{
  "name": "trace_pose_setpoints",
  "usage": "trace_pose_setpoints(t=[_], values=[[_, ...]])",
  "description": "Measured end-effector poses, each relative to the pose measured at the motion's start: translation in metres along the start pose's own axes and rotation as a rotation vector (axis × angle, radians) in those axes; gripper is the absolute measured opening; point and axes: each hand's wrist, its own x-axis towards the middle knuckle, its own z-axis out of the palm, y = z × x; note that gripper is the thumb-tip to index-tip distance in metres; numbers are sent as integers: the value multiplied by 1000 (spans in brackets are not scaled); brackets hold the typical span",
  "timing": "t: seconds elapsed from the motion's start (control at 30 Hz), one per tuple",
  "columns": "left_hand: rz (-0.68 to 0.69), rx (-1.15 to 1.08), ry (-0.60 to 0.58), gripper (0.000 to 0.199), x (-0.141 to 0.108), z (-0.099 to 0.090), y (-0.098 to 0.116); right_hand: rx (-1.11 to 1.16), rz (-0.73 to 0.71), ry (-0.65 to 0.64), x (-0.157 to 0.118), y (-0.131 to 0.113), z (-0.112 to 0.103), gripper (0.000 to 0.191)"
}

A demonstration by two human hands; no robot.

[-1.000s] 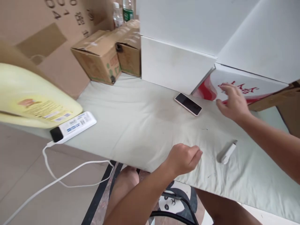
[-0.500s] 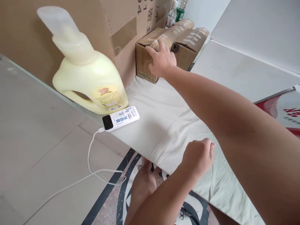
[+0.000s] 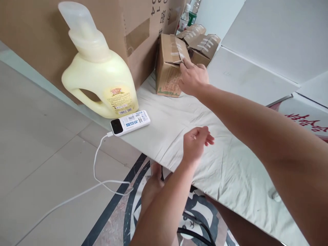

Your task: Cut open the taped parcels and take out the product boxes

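My right hand (image 3: pixel 194 76) reaches to the back and has its fingers on the upper right edge of a small brown cardboard box (image 3: pixel 167 73). The box stands tilted and turned on a cloth-covered surface (image 3: pixel 174 126); some fingers are hidden against its side. Behind it, another taped cardboard box (image 3: pixel 203 46) has a dark hole in its side. My left hand (image 3: pixel 196 142) hovers over the cloth with fingers curled and nothing visible in them.
A pale yellow detergent jug (image 3: pixel 99 78) stands at left by a large carton (image 3: pixel 138 20). A white power bank (image 3: pixel 130 123) with a white cable (image 3: pixel 94 160) lies at the edge. Plastic bottles (image 3: pixel 186 18) stand at the back. A red-and-white package (image 3: pixel 304 112) is at right.
The small box has come apart from the one behind it and turned, with my right hand at its edge. My left hand has moved left and up, its fingers loosening slightly. The view has shifted.
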Motion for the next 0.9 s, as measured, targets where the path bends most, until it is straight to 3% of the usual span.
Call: trace_pose_setpoints(t=[0.1, 0.23, 0.47, 0.6, 0.67, 0.77, 0.9], values=[[-46, -128, 8, 35, 3, 1, 6, 18, -39, 27, -62, 24, -10, 55], [-146, -227, -66, 42, 2, 6, 6, 3, 12, 98, -157, 58, -18, 55], [-264, -144, -307, 41, -3, 27, -18, -51, 212, 368, -341, 110, -27, 56], [-246, -1, -379, 47, -5, 38, -42, -16, 460, 515, -430, 122, -18, 58], [-215, 58, -385, 49, -6, 40, -52, 40, 568, 616, -460, 122, -11, 56], [-120, 99, -349, 49, -1, 38, -58, 169, 623, 766, -482, 121, -1, 47], [134, 186, -166, 34, 21, 32, -58, 355, 759, 741, -486, 123, 6, 40]])
